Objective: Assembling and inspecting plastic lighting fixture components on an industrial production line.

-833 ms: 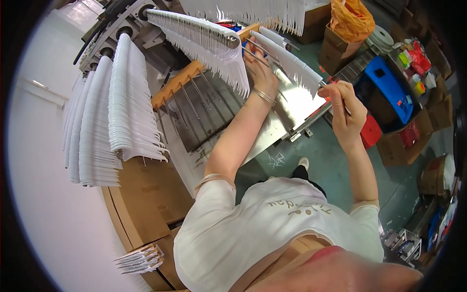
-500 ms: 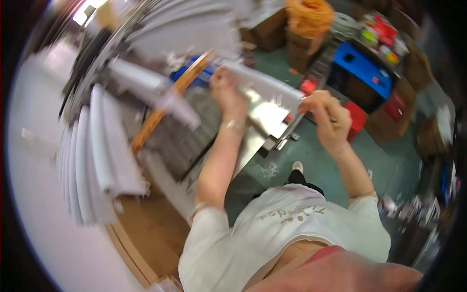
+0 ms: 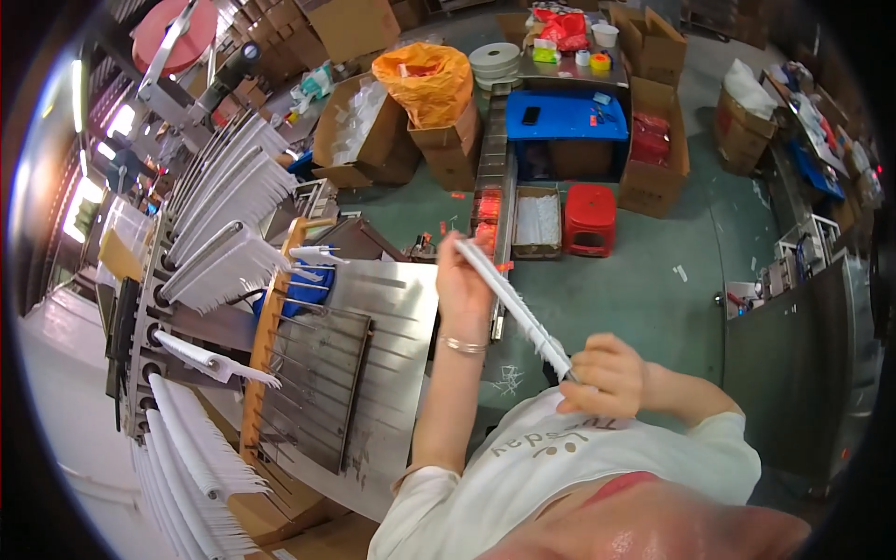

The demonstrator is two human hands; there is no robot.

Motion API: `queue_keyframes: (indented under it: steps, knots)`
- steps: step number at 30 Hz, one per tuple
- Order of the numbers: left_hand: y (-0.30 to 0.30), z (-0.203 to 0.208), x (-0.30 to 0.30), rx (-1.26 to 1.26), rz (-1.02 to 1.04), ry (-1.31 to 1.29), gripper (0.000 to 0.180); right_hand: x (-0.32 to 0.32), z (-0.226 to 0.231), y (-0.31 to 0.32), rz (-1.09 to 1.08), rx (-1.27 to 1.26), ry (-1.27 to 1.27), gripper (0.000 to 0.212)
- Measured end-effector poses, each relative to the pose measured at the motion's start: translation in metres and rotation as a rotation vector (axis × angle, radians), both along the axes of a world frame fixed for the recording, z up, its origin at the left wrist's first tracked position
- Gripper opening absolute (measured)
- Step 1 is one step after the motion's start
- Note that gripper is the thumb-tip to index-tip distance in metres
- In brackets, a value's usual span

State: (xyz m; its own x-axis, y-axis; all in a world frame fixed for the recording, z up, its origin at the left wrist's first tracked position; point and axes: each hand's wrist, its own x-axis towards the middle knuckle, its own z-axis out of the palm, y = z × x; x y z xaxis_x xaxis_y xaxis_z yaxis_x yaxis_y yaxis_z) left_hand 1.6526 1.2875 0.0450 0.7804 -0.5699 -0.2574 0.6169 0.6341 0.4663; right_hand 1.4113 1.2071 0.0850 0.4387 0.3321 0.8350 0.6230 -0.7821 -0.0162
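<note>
Tan-brown lettering (image 3: 511,449) on the white shirt (image 3: 521,481), upside down from the wearer's view.
The letters ran in a curve across the front of the shirt, with two small ovals (image 3: 542,452) of the same colour beside them. Well ahead of the shirt, the red packets (image 3: 651,137) and the yellow tub (image 3: 600,62) stood too far off for any print on them to be read.

Floor (image 3: 672,308): green, bearing small white scraps (image 3: 507,378). Light: bright white patches (image 3: 121,119), upper left. Furniture: one red stool (image 3: 590,217), beside an open carton (image 3: 538,250); one blue-topped stand (image 3: 569,129); one metal bench (image 3: 401,317); one dark cabinet (image 3: 784,364), right. Far background: stacked brown cartons (image 3: 280,28).
</note>
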Motion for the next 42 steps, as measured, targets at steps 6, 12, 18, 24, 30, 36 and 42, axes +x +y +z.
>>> queue_keyframes:
  steps: [6,12,18,24,30,36,42]
  knots:
    - [-0.054,-0.046,-0.051,0.163,-0.337,0.075,0.011,-0.015,0.003,-0.009,0.237,-0.050,0.291,0.018]
    - [-0.093,-0.055,-0.044,0.199,-0.397,0.112,0.013,0.040,-0.017,-0.110,0.152,0.501,0.564,0.014]
    - [-0.191,-0.059,-0.037,0.054,-0.348,-0.031,0.016,0.148,-0.092,-0.234,0.109,1.543,1.255,0.042]
    - [-0.271,-0.028,-0.037,0.231,-0.256,-0.037,0.018,0.165,-0.049,-0.303,0.349,1.817,1.181,0.044]
    - [-0.298,-0.004,-0.019,0.252,-0.239,-0.255,0.047,0.226,-0.080,-0.347,0.349,1.879,1.318,0.033]
    - [-0.246,0.003,0.019,0.795,0.104,-0.560,0.034,0.293,-0.064,-0.343,0.427,1.726,1.270,0.038]
    - [-0.144,0.084,0.042,0.782,-0.813,-1.012,0.014,0.374,-0.059,-0.342,0.467,1.578,1.287,0.033]
